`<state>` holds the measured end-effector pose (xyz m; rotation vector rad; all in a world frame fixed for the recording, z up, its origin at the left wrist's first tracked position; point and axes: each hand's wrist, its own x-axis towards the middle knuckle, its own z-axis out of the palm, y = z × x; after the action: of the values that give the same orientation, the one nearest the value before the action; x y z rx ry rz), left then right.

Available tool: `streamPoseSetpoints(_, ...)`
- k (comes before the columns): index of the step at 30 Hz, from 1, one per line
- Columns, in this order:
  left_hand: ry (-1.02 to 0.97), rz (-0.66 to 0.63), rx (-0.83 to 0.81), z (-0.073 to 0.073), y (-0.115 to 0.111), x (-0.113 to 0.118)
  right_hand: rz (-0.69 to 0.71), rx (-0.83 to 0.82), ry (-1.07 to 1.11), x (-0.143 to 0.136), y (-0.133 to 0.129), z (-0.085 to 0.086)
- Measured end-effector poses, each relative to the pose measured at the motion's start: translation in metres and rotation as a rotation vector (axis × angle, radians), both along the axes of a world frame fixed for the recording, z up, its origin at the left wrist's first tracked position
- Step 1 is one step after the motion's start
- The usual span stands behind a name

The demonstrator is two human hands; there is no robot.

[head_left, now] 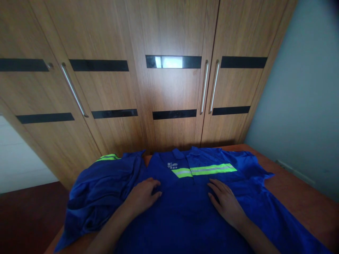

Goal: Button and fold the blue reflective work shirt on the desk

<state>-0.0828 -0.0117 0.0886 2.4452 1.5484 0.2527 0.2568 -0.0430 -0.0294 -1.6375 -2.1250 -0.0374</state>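
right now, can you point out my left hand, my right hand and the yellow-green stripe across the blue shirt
Left hand (143,194): head view, back of the hand.
Right hand (226,201): head view, back of the hand.
Yellow-green stripe (214,169): head view, its longer section.

"Where are the person's hands?"
"Both are on the near side of the yellow-green chest stripe (214,169): the left hand (144,193) off its left end, the right hand (224,201) just below its right half."

"How are they posed?"
"Backs upward, well apart, each with its thumb held away from lightly curved fingers. Neither grasps anything."

"And the arms?"
"The bare left forearm (116,225) and bare right forearm (258,236) slant forward and inward, toward the stripe."
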Motion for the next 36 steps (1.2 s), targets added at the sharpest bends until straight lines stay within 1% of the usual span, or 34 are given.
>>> streamPoseSetpoints(1,0.028,0.021,0.017,-0.004,0.0,0.005,-0.001,-0.001,0.0,0.0,0.0,0.0)
streamPoseSetpoints(3,0.06,0.039,0.102,-0.01,0.003,0.014,0.0,0.002,0.003,0.0,0.0,0.0)
streamPoseSetpoints(5,0.094,0.023,0.196,-0.016,0.007,0.021,0.0,0.006,0.005,0.0,0.0,-0.001)
streamPoseSetpoints(7,0.144,0.008,0.243,-0.025,0.011,0.024,-0.002,0.006,0.005,0.0,0.0,-0.001)
streamPoseSetpoints(10,0.199,0.007,0.19,-0.045,0.015,0.018,-0.002,-0.005,0.014,-0.001,0.0,0.001)
streamPoseSetpoints(13,0.201,0.001,0.146,-0.062,0.016,0.009,-0.023,-0.032,0.043,-0.004,-0.003,0.003)
streamPoseSetpoints(16,0.191,0.0,0.162,-0.069,0.017,0.004,-0.044,-0.066,0.095,-0.007,-0.004,0.004)
streamPoseSetpoints(19,0.18,-0.002,0.165,-0.07,0.016,0.003,-0.064,-0.089,0.174,0.0,0.002,0.003)
streamPoseSetpoints(22,0.164,-0.004,0.182,-0.069,0.014,0.003,-0.126,-0.039,0.225,0.024,0.022,0.003)
streamPoseSetpoints(25,0.158,-0.006,0.194,-0.068,0.013,0.003,-0.206,0.049,0.177,0.066,0.051,0.003)
streamPoseSetpoints(27,0.16,-0.003,0.193,-0.066,0.012,0.003,-0.247,0.05,0.081,0.098,0.069,0.001)
streamPoseSetpoints(29,0.162,0.001,0.192,-0.065,0.012,0.004,-0.264,-0.056,-0.046,0.128,0.083,-0.002)
streamPoseSetpoints(31,0.165,0.002,0.194,-0.066,0.012,0.004,-0.279,-0.169,-0.111,0.153,0.092,-0.005)
streamPoseSetpoints(34,0.169,0.001,0.206,-0.068,0.013,0.003,-0.347,-0.232,-0.12,0.177,0.101,-0.007)
streamPoseSetpoints(36,0.173,-0.005,0.21,-0.07,0.014,0.002,-0.437,-0.245,-0.118,0.185,0.106,-0.007)
